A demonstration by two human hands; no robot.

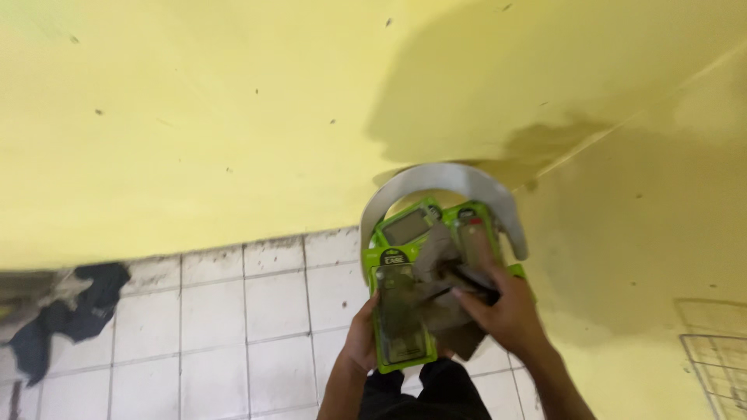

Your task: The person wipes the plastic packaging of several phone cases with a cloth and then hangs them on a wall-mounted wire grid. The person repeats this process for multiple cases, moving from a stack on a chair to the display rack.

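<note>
The left hand (360, 342) is closed around the lower edge of a stack of lime-green plastic blister packs (412, 288), holding them upright. The right hand (506, 315) presses a crumpled brown-grey cloth (440, 299) against their fronts, fingers curled. A curved grey metal band (443, 180) arches just above the packs.

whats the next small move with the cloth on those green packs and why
Probably one more wipe with the cloth down the front of the green packs. The right hand presses the greyish cloth on their upper middle, while the left hand props the stack from below. The lower clear front of the nearest pack looks uncovered by the cloth, so that part seems likeliest next.
</note>
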